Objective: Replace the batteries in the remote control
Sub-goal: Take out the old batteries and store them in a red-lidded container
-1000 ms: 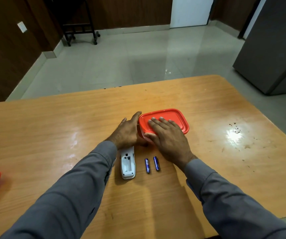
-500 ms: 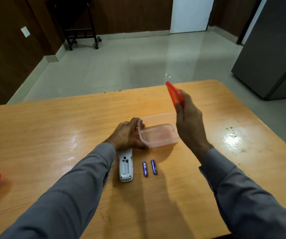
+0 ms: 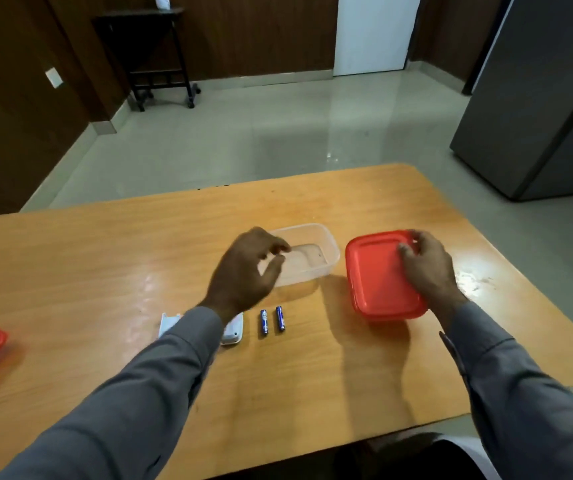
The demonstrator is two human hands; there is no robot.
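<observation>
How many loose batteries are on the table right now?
2. Both lie side by side on the table, nearer the person than the clear container: left battery, right battery. The container's contents aren't clearly visible.

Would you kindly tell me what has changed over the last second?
The right hand lifted the red plastic lid off the clear plastic container and lowered it to the table on the right. The left hand released the container. Two blue batteries stayed put.

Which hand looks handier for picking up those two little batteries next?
Probably the left hand: it hovers free just beyond the batteries. The right hand is busy on the red lid, farther off.
</observation>
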